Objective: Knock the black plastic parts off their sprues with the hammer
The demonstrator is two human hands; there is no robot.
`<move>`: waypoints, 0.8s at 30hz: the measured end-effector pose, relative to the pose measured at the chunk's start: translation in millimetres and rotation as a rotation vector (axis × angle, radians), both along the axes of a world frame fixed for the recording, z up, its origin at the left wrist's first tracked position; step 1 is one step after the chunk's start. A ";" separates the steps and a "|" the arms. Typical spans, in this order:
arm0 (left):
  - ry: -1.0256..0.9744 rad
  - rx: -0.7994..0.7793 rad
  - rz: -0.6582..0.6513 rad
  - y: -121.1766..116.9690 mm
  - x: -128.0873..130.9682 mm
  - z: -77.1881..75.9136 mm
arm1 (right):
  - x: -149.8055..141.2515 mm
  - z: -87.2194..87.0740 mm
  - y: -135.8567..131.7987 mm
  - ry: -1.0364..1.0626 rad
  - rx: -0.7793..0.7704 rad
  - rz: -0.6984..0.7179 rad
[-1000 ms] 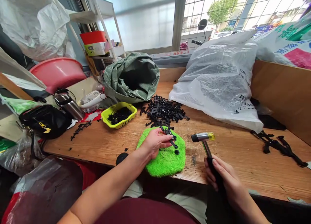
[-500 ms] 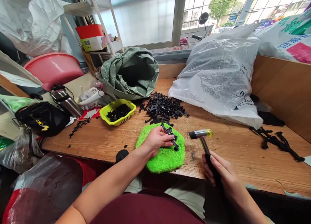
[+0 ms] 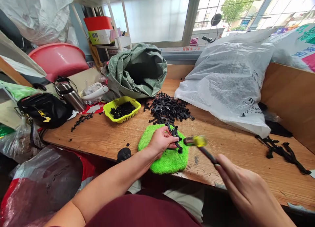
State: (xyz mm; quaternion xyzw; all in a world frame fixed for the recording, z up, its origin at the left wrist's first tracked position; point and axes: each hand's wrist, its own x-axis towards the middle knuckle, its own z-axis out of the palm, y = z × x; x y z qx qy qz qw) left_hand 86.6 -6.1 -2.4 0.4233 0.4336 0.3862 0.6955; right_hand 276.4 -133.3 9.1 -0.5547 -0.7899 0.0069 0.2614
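Observation:
My left hand (image 3: pixel 161 141) rests on a bright green fuzzy pad (image 3: pixel 163 158) and pinches a black plastic strip part (image 3: pixel 175 135) against it. My right hand (image 3: pixel 246 191) grips the dark handle of a small hammer (image 3: pixel 197 142). Its metal and yellow head is blurred and hangs just right of the black part, close above the pad. Behind the pad lies a heap of black plastic parts (image 3: pixel 169 109) on the wooden table (image 3: pixel 236 148).
A yellow basket (image 3: pixel 122 109) of small black pieces sits left of the heap, with a green woven sack (image 3: pixel 137 71) behind it. A large clear plastic bag (image 3: pixel 228 79) fills the right rear. More black parts (image 3: pixel 280 149) lie far right. A flask (image 3: pixel 70 96) and black pouch (image 3: pixel 44 109) stand left.
The hammer head has swung left and down toward the black part on the pad. My right hand has risen and come nearer the camera. My left hand stays on the part.

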 end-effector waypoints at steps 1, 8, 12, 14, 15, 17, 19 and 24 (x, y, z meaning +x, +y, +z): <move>-0.005 0.003 -0.002 -0.3 0.1 0.0 | 1.7 -0.4 1.0 -0.017 0.003 -0.001; 0.000 0.006 0.016 -2.7 0.3 2.3 | -2.8 11.4 4.0 -0.056 0.051 -0.008; 0.024 -0.044 0.009 -1.9 0.9 7.7 | -1.3 24.7 4.8 0.132 0.090 -0.026; 0.037 -0.093 -0.018 -0.9 0.5 9.9 | 1.4 22.4 4.8 0.204 0.034 -0.032; 0.038 -0.108 -0.031 -0.2 0.3 10.3 | 2.4 19.1 4.4 0.244 0.000 -0.034; 0.027 -0.114 -0.038 1.1 -0.2 9.7 | 3.1 10.0 2.5 0.333 -0.056 -0.036; 0.002 -0.110 -0.033 2.6 -0.4 8.2 | 2.1 1.3 -0.3 0.418 -0.096 -0.040; 0.006 -0.158 -0.045 3.9 -0.4 10.3 | -1.6 -7.6 -3.4 0.468 -0.139 -0.068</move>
